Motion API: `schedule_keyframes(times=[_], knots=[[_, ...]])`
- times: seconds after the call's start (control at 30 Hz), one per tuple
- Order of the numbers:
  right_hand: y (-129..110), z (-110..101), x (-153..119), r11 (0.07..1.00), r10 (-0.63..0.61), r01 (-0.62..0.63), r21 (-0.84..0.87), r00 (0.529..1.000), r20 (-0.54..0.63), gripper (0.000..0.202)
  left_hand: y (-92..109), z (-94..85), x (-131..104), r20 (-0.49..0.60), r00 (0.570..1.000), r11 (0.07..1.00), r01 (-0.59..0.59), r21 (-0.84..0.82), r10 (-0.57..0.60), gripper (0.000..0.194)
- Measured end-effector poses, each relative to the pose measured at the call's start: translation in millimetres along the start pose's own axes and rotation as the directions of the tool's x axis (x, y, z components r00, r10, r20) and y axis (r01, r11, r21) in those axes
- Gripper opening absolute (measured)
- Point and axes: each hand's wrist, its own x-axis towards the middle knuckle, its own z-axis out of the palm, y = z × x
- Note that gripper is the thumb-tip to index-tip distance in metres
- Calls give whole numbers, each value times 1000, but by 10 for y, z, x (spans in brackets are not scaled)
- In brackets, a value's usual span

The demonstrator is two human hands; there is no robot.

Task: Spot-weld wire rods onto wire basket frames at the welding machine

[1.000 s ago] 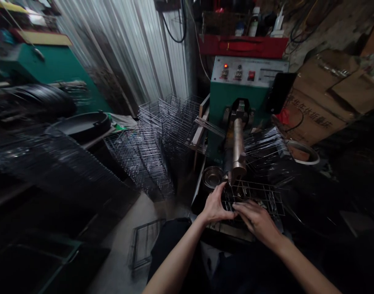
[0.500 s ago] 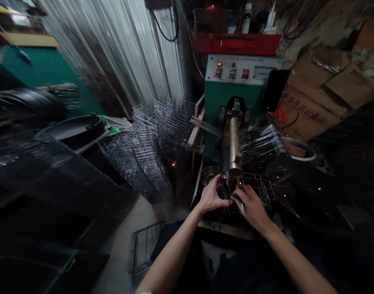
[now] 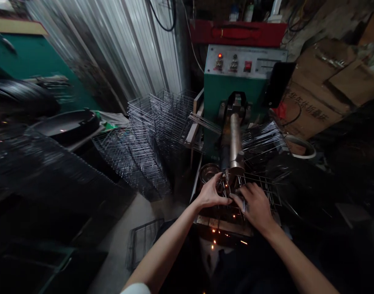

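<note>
Under the tip of a spot welder's metal arm (image 3: 235, 141) lies a wire grid (image 3: 271, 190), partly covered by my hands. My left hand (image 3: 212, 193) curves around the grid's left side, thumb and forefinger apart at its wires. On the other side, my right hand (image 3: 254, 203) has its fingers bent over the grid and pinches it near the welding tip. A short wire piece shows beneath the right fingers, too dark to make out fully. Orange sparks (image 3: 214, 241) fall below the hands.
The welder's green body (image 3: 213, 110) stands ahead, with a control panel (image 3: 245, 61). Stacked wire grids (image 3: 144, 151) fill the left. Loose wires (image 3: 262, 136) and a cardboard box (image 3: 315, 98) are at right. One wire frame (image 3: 141, 245) rests on the floor.
Sparks now drop below the work, where earlier they flew out to the sides. My right hand has shifted slightly right with its fingers flatter. The view has tilted a little.
</note>
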Motion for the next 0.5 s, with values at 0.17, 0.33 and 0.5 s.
schedule_keyframes(times=[0.17,0.33,0.5], knots=[[131,63,93,1000,-10,10,5,1000,29,17,-70,-18,157,-58,998,1000,2,12,-2,110],[230,155,147,989,-32,31,141,999,8,13,-74,-115,275,-62,997,992,-42,120,49,111],[233,148,166,986,-25,21,165,999,23,14,-99,-146,304,-33,998,989,-49,140,54,113]])
